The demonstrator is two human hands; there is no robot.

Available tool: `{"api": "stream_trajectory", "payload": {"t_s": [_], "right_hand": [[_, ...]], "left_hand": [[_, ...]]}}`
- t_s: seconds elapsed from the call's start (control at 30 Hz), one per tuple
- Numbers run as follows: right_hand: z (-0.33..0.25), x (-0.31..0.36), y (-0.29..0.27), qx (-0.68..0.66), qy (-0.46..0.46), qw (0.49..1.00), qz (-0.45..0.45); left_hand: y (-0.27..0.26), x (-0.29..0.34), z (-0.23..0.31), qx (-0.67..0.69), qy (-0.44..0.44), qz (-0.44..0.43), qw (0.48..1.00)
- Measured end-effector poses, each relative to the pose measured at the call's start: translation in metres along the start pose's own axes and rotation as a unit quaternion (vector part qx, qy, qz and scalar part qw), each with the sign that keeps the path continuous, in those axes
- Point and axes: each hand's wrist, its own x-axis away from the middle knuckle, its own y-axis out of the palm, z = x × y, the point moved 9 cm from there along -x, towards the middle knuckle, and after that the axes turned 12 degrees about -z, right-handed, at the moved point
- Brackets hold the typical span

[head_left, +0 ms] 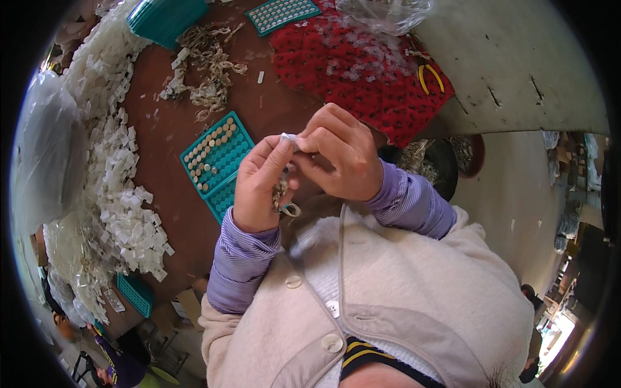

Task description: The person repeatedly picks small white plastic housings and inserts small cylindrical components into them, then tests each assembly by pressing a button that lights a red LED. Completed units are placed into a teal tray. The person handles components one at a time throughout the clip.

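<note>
Both of my hands meet in front of my chest over the near side of the table. My left hand [262, 178] pinches a small whitish piece [289, 138] between thumb and finger; its exact kind is too small to make out. Beige cord loops [288, 208] hang below the left palm. My right hand [343, 152] is closed with its fingertips at the same whitish piece. Just left of my hands lies a teal tray [240, 140] with rows of holes, partly filled with round cream button-like pieces [208, 150]. My left wrist hides part of its lower end.
A long heap of small white plastic pieces [129, 213] covers the table's left side. Tangled beige cords [210, 68], stacked teal trays [165, 19] and another filled tray [283, 14] lie farther off. Clear pieces and yellow-handled pliers [431, 79] rest on red cloth [310, 61].
</note>
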Motion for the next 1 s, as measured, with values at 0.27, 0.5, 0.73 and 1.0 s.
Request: {"api": "stream_trajectory", "payload": {"t_s": [0.27,0.5,0.73,1.0], "right_hand": [[0.114,-0.01,-0.028,0.27,0.132,0.952,-0.052],[0.106,-0.012,-0.029,0.16,0.128,0.978,-0.047],[0.08,0.013,-0.02,-0.227,0.227,0.947,0.001],[0.029,0.01,-0.002,-0.289,0.167,0.942,-0.026]], "left_hand": [[-0.035,-0.005,0.028,-0.008,0.109,0.07,0.992],[-0.026,0.001,0.032,-0.053,0.119,0.036,0.991],[0.004,0.004,0.014,-0.124,0.02,0.002,0.992],[0.016,0.02,0.013,-0.121,0.056,-0.003,0.991]]}}
